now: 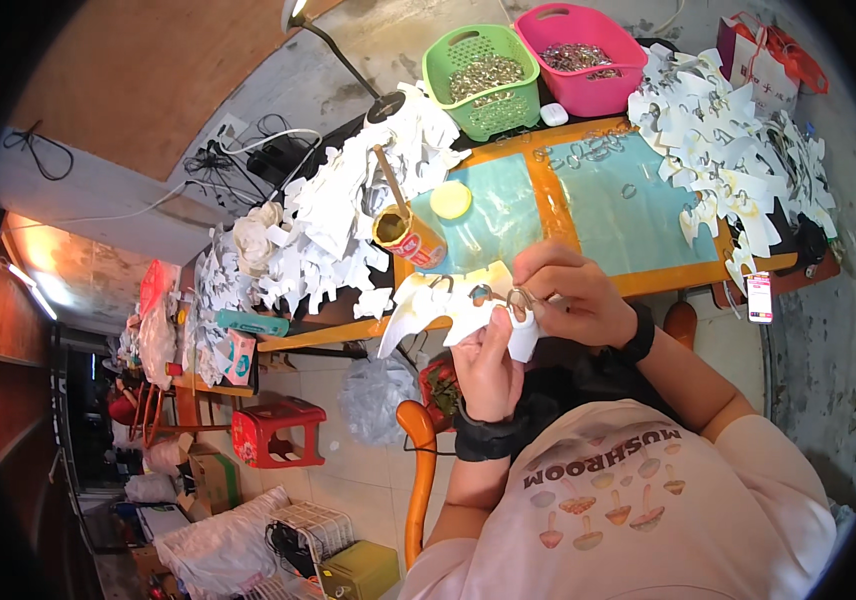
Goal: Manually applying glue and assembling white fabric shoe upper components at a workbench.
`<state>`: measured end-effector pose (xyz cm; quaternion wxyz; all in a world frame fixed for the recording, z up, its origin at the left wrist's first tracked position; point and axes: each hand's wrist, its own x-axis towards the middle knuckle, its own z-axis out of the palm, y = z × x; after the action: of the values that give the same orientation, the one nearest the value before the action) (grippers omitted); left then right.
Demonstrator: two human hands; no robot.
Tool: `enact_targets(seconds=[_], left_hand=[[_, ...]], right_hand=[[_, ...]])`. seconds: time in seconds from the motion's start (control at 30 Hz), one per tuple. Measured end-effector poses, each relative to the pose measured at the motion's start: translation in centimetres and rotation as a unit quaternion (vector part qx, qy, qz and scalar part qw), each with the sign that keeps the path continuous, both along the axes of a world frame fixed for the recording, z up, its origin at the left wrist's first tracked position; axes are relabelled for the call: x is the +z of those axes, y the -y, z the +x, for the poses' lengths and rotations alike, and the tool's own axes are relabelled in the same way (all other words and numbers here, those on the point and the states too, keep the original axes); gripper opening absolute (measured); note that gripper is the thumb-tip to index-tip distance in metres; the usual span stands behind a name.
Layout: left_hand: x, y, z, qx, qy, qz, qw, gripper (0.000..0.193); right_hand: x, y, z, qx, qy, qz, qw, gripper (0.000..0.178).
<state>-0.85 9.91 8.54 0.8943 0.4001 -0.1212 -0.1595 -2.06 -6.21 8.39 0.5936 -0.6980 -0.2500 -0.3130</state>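
In front of my chest, my left hand (491,372) pinches a white cut-out piece (470,315), thumb on top. The piece is lobed, seems to be paper or foam, and has yellowish patches and small metal rings on it. My right hand (580,300) is closed at a metal ring (519,299) on the piece's right side; its fingertips partly hide the ring. Just beyond my hands, an open tin (416,243) with a yellow and red label stands tilted in view, a brown stick (390,180) in it. A round yellow lid (450,200) lies on the blue mat (493,225).
White cut-outs heap up at left (338,190); pieces with rings pile at right (718,140). Green (493,118) and pink (588,92) baskets of metal parts stand at the back. Loose rings (593,150) lie on the mat. A lit phone (759,298) sits at the right edge.
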Motion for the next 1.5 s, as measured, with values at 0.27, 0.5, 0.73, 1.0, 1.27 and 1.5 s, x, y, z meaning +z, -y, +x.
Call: enact_targets(seconds=[0.27,0.5,0.73,1.0,1.27,1.5], left_hand=[[-0.5,-0.4,0.2,-0.018,0.054,-0.006,0.998,0.018],[1.6,-1.2,0.3,0.048,0.134,0.192,0.971,0.007],[2.4,-0.9,-0.2,0.022,0.062,0.118,0.991,0.018],[1.5,-1.6,-0.3,0.036,0.086,0.167,0.981,0.018],[0.4,-1.5,0.2,0.07,0.23,0.223,0.945,0.025],[1.5,-0.9,-0.2,0.07,0.243,0.267,0.93,0.021]], right_hand=[[-0.4,1.6,-0.5,0.348,-0.198,0.331,0.854,0.037],[1.9,2.4,-2.0,0.219,-0.174,0.144,0.949,0.018],[3.9,0.2,-3.2,0.043,-0.211,0.173,0.961,0.007],[4.2,0.7,-3.6,-0.098,-0.002,-0.117,0.988,0.012],[4.3,0.1,-3.3,-0.165,0.055,-0.199,0.965,0.017],[3.0,-0.7,-3.0,-0.142,0.011,-0.125,0.982,0.021]])
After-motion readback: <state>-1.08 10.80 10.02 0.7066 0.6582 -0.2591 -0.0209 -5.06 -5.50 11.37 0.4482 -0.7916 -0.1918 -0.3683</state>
